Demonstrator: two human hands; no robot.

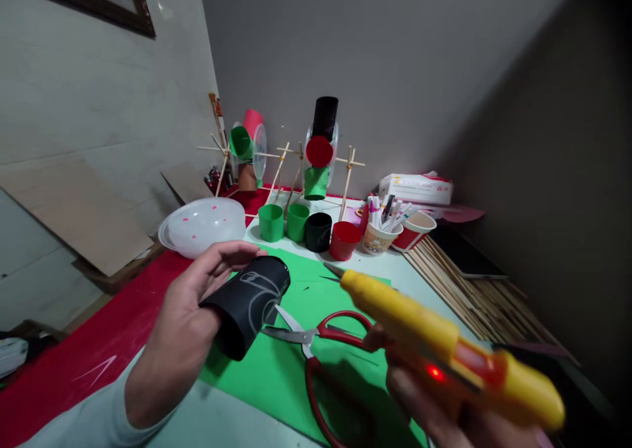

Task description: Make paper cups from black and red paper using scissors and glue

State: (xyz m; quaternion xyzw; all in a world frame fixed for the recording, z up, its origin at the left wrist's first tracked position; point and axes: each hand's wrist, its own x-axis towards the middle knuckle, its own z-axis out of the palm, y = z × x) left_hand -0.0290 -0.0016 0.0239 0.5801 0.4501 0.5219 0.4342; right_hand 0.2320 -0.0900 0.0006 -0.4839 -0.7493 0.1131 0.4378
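Observation:
My left hand [190,320] is wrapped around a black paper tube [254,297] with pale curved lines drawn on it. The tube lies tilted, its hollow near end facing me. In my right hand [419,389] is a yellow glue gun [409,310] with a small red light glowing; its nozzle points left, toward the tube but apart from it. Between the two hands, red-handled scissors [316,343] lie with blades apart on a green sheet [276,375]. The glue gun covers part of the sheet, and my right fingers are partly hidden beneath it.
Green cups [271,223], a black cup [318,232] and a red cup [345,241] stand in a row behind the sheet. Beyond are stick frames bearing coloured tubes [319,150]. A clear plastic bowl [205,224] is left; a marker cup [379,239] and wooden sticks [464,290] are right.

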